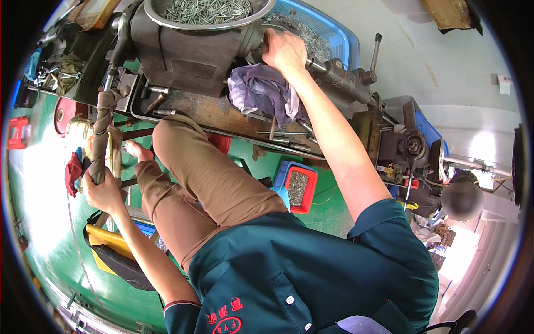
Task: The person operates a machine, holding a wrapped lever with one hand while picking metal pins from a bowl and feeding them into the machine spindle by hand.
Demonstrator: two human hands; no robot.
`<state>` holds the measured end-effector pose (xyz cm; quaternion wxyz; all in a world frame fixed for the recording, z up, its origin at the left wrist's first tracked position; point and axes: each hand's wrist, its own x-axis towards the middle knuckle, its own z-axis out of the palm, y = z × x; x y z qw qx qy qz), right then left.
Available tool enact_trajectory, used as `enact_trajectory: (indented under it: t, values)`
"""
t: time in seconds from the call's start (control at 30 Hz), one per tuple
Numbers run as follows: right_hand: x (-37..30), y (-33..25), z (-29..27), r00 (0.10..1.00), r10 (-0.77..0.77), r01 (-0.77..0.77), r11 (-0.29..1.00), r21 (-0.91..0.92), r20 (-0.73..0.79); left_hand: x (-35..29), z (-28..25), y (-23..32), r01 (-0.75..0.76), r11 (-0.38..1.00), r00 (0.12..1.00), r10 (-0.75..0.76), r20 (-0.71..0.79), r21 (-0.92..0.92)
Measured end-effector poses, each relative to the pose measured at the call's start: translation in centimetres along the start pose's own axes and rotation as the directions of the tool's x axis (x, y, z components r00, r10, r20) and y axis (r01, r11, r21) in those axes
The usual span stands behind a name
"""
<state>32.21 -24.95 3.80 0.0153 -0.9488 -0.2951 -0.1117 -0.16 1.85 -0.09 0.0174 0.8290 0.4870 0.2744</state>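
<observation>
My left hand (104, 192) is wrapped round the lower end of a long lever (102, 131) bound in brown cloth or tape, which runs up to the lathe-like machine (175, 53). My right hand (285, 51) reaches to the machine's spindle area at the top middle, with its fingers curled down and pressed together. What those fingertips hold is hidden. Just below that wrist a crumpled purple and grey rag (261, 92) hangs over the machine's tray. On top of the machine sits a round metal bowl (208, 25) full of small metal pins.
Behind my right hand stands a blue plastic basket (351, 42) with many metal parts. Loose tools lie in the machine's metal tray (194, 106). A red bin (301, 210) with small parts is on the green floor (328, 222). A yellow and black chair (111, 256) stands at the left.
</observation>
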Motion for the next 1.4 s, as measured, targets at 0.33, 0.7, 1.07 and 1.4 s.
enact_trajectory:
  t: [0.33, 0.7, 1.07, 1.4]
  values:
    - [0.04, 0.01, 0.19, 1.0, 0.011, -0.011, 1.0, -0.007, -0.001, -0.03, -0.07, 0.05, -0.019, 1.0, 1.0, 0.019, -0.006, -0.013]
    - [-0.07, -0.02, 0.11, 1.0, 0.011, -0.01, 1.0, 0.01, -0.014, -0.09, 0.15, 0.01, -0.021, 0.999, 0.998, 0.019, -0.052, -0.044]
    - [0.1, -0.18, 0.19, 0.999, 0.016, -0.017, 0.999, -0.032, -0.029, -0.07, 0.13, 0.07, 0.01, 1.0, 1.0, -0.011, -0.027, -0.018]
    - [0.18, -0.31, 0.01, 0.998, 0.054, -0.053, 0.998, -0.032, 0.016, -0.11, -0.16, 0.52, 0.04, 0.999, 0.999, -0.04, 0.007, -0.037]
